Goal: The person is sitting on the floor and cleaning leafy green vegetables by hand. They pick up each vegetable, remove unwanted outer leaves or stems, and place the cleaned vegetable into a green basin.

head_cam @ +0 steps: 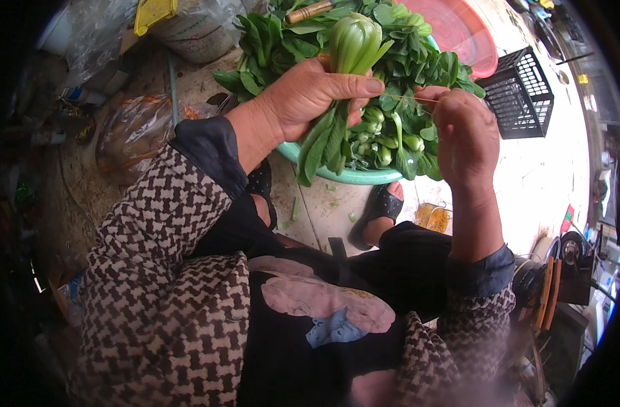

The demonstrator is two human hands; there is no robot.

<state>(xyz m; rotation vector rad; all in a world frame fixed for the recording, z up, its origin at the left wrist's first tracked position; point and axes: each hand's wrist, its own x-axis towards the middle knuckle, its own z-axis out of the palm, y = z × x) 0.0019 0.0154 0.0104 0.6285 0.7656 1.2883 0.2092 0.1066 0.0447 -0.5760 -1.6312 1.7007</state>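
Observation:
My left hand (315, 94) grips a bok choy bunch (356, 43), its pale base pointing up and its leaves hanging below the fist. A thin yellowish band or strand (404, 96) stretches from near my left thumb to my right hand (465, 129), where the fingers pinch it. How it runs around the stalks is hidden by the left hand. Beneath both hands, a green plastic basin (358, 176) is heaped with loose bok choy (411, 76). A wooden handle (310, 11) lies on the leaves at the far side; the rest of that tool is not visible.
A pink basin (457, 30) and a black plastic crate (518, 96) stand beyond the green one. By my right foot sits a small basket of yellow strands (434, 217). Plastic bags (134, 132) and a bucket (198, 35) crowd the left. Leaf scraps dot the tiles.

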